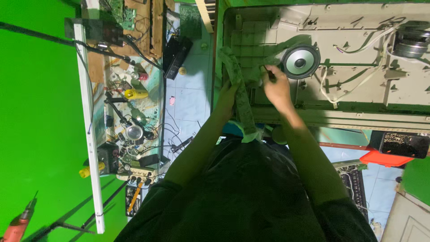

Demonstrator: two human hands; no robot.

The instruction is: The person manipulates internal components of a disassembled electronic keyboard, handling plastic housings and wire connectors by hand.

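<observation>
Nearest the camera is the person's dark-sleeved torso, from which both forearms run toward twelve o'clock. The left hand (227, 96) is pressed flat, fingers together, against the side of a long pale-green circuit strip (242, 96) that runs from about six to eleven o'clock over the edge of the casing; whether the fingers curl round it cannot be told. The right hand (278, 87), just at three o'clock of the strip, is pinched shut on a thin dark tool (270, 73) (its tip is too small to make out), which points toward twelve o'clock. Directly beyond, at one o'clock of that hand and almost touching it, a round speaker (301, 62) with a grey cone sits in the open beige plastic casing (358, 85). White wires (333, 96) loop across the casing toward a second speaker (411, 42) at its far three-o'clock end. Well apart at nine o'clock, a cluttered workbench (134, 103) carries cables, a yellow-handled tool (135, 93) and a small magnifier (134, 132). A red drill (18, 226) lies at seven o'clock against the green surface.
</observation>
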